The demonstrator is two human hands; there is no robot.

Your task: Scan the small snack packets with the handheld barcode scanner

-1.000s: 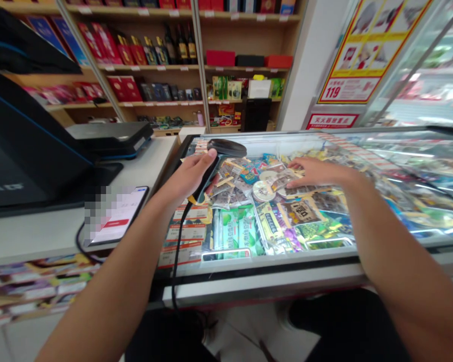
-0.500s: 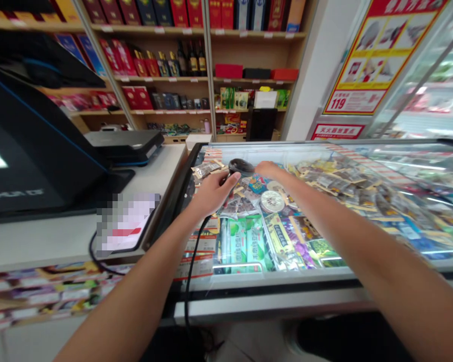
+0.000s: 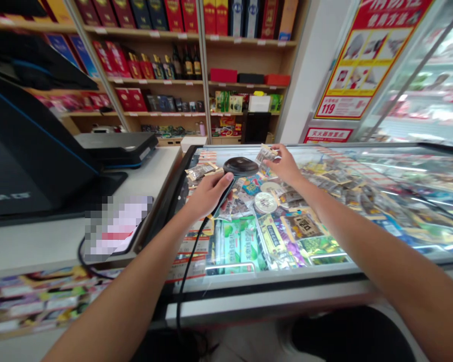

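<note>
My left hand [image 3: 207,193] is wrapped round the handle of a black corded barcode scanner [image 3: 240,166], whose head points away over the glass counter. My right hand [image 3: 284,165] pinches a small snack packet [image 3: 266,153] and holds it just to the right of the scanner head. Both hands hover above a pile of small snack packets [image 3: 249,201] and a round tin [image 3: 265,202] lying on the glass top [image 3: 287,271] of a display case.
A black register screen [image 3: 26,156] stands at the left on a white counter, with a phone [image 3: 115,229] beside it and a flat black device [image 3: 117,146] behind. Shelves of boxes and bottles [image 3: 173,65] fill the back wall. A glass cooler door [image 3: 419,85] rises at right.
My right hand left the pile, reached toward the scanner head and lifted a small packet up beside it. The left hand kept hold of the scanner, shifting slightly forward.
</note>
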